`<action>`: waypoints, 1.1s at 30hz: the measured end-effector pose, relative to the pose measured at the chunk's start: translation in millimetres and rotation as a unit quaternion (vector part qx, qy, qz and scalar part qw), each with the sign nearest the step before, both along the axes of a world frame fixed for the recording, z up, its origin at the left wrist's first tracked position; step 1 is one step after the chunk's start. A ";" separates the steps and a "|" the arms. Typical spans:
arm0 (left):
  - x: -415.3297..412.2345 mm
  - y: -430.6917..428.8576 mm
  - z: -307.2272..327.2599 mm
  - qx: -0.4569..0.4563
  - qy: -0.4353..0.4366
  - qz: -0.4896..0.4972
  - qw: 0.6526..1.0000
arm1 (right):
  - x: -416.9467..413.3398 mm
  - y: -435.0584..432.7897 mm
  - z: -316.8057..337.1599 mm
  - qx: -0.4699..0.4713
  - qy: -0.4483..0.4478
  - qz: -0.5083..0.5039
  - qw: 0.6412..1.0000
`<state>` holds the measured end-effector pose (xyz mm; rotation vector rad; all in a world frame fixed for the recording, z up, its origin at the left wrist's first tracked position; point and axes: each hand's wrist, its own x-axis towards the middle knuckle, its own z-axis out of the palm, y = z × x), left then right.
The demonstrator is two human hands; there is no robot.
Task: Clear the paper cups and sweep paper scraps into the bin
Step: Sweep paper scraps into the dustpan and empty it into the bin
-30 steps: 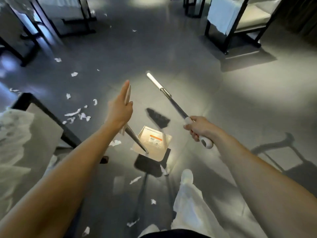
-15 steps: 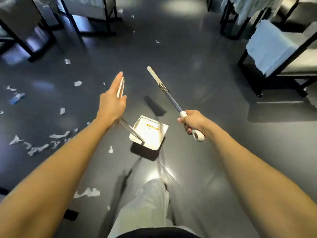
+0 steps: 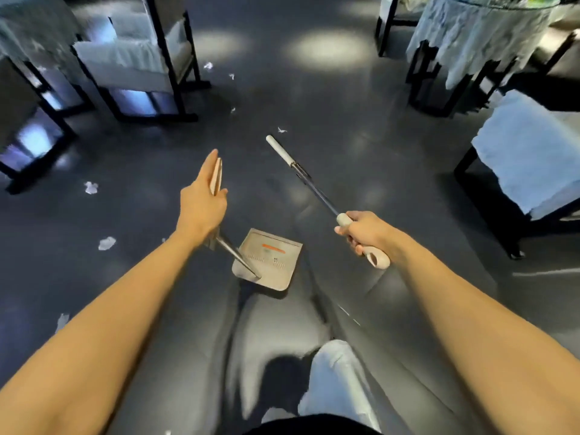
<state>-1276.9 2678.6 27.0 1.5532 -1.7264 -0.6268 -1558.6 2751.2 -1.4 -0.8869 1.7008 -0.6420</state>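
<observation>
Bare-armed on both sides, from left hand (image 3: 201,208) and right hand (image 3: 365,235) back to the lower corners of the view. Dressed below in pale, whitish trousers (image 3: 337,381) — loose and creased on the one leg in sight. Edged at the very bottom by a blurred strip of black garment (image 3: 314,427).

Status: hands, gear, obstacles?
Left hand holds silvery long-handled metal dustpan, right hand grips white-ended metal broom handle. White paper scraps on dark floor, unswept. Black-framed chairs flank.

left hand (image 3: 201,208) holds dustpan (image 3: 273,265) | right hand (image 3: 365,232) grips broom (image 3: 317,190) | scraps (image 3: 106,243) scattered
</observation>
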 end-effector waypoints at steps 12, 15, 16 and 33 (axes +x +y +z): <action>-141.2 -429.5 -20.7 0.010 0.010 0.049 0.999 | -144.0 -478.6 -9.3 0.015 -0.018 0.001 1.000; -156.0 -533.5 -9.2 -0.002 0.037 0.070 0.997 | -156.7 -594.6 4.2 0.005 -0.009 0.029 1.000; -161.6 -571.5 -9.5 -0.001 0.048 0.081 0.996 | -162.2 -632.9 4.5 0.005 -0.010 0.034 0.999; -283.3 -1226.1 -3.5 0.012 0.107 0.069 0.992 | -267.9 -1281.3 5.4 -0.007 -0.040 0.064 0.997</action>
